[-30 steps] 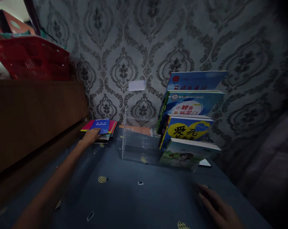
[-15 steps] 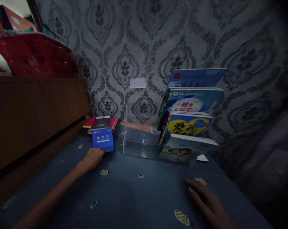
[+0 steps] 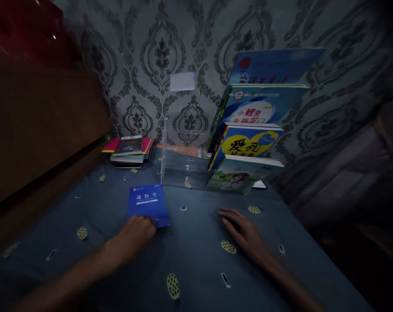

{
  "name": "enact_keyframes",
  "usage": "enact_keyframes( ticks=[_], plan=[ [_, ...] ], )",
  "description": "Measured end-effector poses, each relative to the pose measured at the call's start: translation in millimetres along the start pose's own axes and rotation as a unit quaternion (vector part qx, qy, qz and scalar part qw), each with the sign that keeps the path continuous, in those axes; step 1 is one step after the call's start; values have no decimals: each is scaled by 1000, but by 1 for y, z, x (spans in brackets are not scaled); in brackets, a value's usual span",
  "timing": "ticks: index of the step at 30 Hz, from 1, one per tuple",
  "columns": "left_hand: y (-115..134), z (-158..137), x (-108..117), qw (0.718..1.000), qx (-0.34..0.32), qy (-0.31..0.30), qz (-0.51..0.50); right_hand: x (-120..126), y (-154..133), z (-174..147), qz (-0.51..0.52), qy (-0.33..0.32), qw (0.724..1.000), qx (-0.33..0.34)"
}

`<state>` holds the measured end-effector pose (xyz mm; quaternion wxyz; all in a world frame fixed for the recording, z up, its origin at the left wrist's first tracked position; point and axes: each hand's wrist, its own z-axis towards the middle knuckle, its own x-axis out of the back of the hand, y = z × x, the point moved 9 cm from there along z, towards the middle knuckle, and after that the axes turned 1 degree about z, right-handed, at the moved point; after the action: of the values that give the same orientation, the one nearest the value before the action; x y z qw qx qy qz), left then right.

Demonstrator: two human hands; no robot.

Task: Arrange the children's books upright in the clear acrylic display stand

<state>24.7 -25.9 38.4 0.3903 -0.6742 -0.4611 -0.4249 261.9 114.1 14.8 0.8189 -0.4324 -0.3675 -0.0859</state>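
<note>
A blue booklet [image 3: 147,201] with white Chinese lettering is pinched at its near edge by my left hand [image 3: 138,232], fingers closed on it. Behind it lies a small pile of books [image 3: 128,149], a dark-covered one on top. My right hand [image 3: 240,227] rests on the dark cloth with its fingers stretched out, holding nothing. Farther back stands a clear acrylic book rack [image 3: 183,178]. Its right side holds several picture books [image 3: 248,145] in stepped rows, covers facing me; its left side shows no books.
A dark blue-grey patterned cloth [image 3: 196,260] covers the surface. Wooden furniture [image 3: 40,130] borders the left, with a red basket [image 3: 27,34] on top. Patterned wallpaper [image 3: 125,52] rises behind the rack. A pale-screened flat object [image 3: 259,184] lies behind the rack's right end.
My left hand has drawn the blue booklet off the pile towards me. My right hand has shifted inward and forward. The camera view has tilted down.
</note>
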Motion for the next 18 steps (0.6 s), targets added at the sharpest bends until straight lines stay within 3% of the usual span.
enact_keyframes(
  ticks=[5, 10, 13, 18],
  plan=[
    [65, 3, 7, 992, -115, 50, 6, -30, -40, 4, 15, -71, 996, 53],
    [107, 24, 6, 983, -122, 129, 37, -55, -78, 10, 13, -118, 987, 108],
    [115, 29, 10, 976, -135, 172, 16, -67, -91, 14, 20, -150, 982, 113],
    [97, 40, 17, 978, -140, 144, -50, -89, -95, 25, 8, -191, 975, 113]
  ],
)
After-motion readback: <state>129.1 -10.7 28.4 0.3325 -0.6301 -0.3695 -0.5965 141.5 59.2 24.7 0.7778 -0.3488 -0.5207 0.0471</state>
